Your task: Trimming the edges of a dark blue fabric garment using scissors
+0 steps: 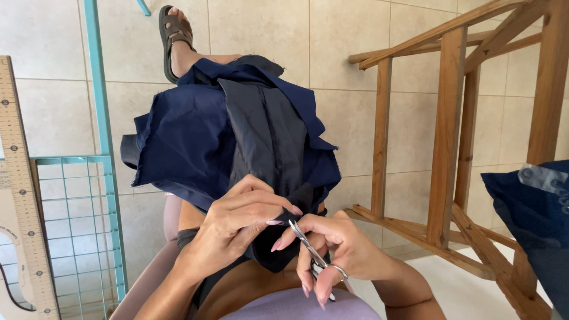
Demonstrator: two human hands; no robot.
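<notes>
1. The dark blue cloth (195, 139) fills the middle of the frame, draped over the person's raised knee. It is a rumpled, layered piece with raw edges, and a darker, near-black strip (269, 142) runs down its centre from top to bottom.
2. The lower end of that strip narrows to a bunched tip at lower centre, just above the person's lap, where both hands meet it.
3. No box, bowl or basket shows. The nearest thing to one is a teal wire rack (80, 222) at lower left, and nothing can be seen in it.
4. The left hand (234, 228) sits at lower centre, its fingers curled and drawn close together, pinching the dark strip near its tip. Long pale pink nails point right toward the other hand.
5. The right hand (341, 249), just right of the left, is closed around a pair of small silver scissors (311, 252). A finger passes through one ring handle, and the blades point up and left, with their tips touching the cloth held by the left hand. Whether the blades are parted cannot be told.
6. A wooden ruler (21, 189) stands along the left edge.
7. A wooden frame (450, 142) takes up the right side, over a beige tiled floor (47, 106).
8. More blue cloth (530, 219) lies at the right edge, with a clear strip of snaps on it.
9. A foot in a brown sandal (172, 35) rests at upper centre.
</notes>
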